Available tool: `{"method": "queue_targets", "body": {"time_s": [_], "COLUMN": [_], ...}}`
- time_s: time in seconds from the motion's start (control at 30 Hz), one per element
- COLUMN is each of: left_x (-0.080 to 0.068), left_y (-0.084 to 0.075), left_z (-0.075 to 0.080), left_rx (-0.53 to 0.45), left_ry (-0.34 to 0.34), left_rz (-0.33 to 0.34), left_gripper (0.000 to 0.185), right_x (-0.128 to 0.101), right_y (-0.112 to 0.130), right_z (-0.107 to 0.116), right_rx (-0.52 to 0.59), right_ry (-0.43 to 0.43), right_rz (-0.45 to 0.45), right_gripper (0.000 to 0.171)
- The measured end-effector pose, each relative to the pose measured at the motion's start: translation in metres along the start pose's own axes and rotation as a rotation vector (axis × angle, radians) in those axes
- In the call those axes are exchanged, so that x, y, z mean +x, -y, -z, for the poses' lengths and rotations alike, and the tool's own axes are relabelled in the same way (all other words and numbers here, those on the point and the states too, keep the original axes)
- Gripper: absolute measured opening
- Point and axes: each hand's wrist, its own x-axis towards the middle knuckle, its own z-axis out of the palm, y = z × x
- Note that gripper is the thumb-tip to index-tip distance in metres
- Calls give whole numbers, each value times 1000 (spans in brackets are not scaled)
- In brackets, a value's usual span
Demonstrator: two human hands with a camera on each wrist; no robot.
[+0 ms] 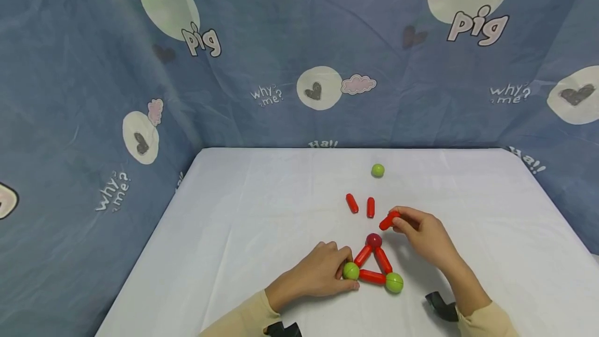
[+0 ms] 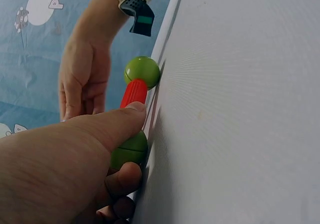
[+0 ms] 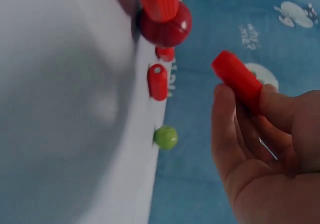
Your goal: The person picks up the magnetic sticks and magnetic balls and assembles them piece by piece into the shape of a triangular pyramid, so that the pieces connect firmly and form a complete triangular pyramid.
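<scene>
On the white desk [image 1: 262, 212], near its six o'clock edge, lies a flat triangle [image 1: 373, 264] of three red rods joined by a dark red ball [image 1: 374, 240] at twelve o'clock and two green balls at the lower corners. The left hand [image 1: 318, 274] steadies the green ball [image 1: 351, 271] at eight o'clock, thumb and fingers curled around it. The right hand [image 1: 423, 233] pinches a fourth red rod [image 1: 389, 220] between its fingers, held just at two o'clock of the dark red ball, not yet joined. The base looks finished; two loose rods [image 1: 361, 205] and a spare green ball [image 1: 377, 170] wait farther toward twelve o'clock.
</scene>
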Motion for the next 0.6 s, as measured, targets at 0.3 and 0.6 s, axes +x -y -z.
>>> {"method": "queue_targets", "body": {"time_s": [0.3,0.6], "left_x": [0,-1], "left_y": [0,0], "left_z": [0,-3], "left_rx": [18,39], "left_ry": [-20,-41], "left_rz": [-18,-31], "left_gripper": [38,37], "right_x": [-12,-19], "right_y": [18,28], "right_z": [-11,-19], "right_rx": [-171,-261], "right_ry": [-165,-239], "right_rz": [229,382], "right_gripper": [34,33]}}
